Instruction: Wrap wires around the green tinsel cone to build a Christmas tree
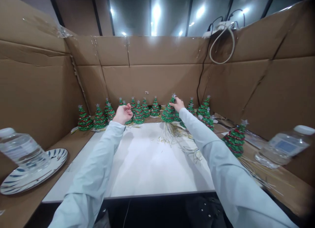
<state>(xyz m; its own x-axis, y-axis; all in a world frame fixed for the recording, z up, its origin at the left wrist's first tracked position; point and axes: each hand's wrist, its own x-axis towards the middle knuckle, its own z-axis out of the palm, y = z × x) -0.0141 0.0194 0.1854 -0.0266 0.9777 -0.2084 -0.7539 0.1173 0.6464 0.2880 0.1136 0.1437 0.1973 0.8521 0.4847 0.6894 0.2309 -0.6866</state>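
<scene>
My right hand (177, 104) pinches a small green Christmas tree (168, 113) near its silver star top, at the back of the white board. Loose pale strands hang below that tree. My left hand (123, 114) is raised palm inward, its fingers loosely curled and apart, with nothing seen in it. Just beyond it stand several similar trees with red garland, one of them a tree (138, 113) close to its fingertips. More trees continue to the left, such as the tree (84, 119) at the row's end.
Gold and silver strands (183, 136) lie scattered on the white board (157, 169). Another tree (236, 139) and a water bottle (284, 146) are at right. At left a bottle (23, 149) rests on a patterned plate (59, 154). Cardboard walls (157, 77) enclose the table; a cable (233, 45) hangs behind.
</scene>
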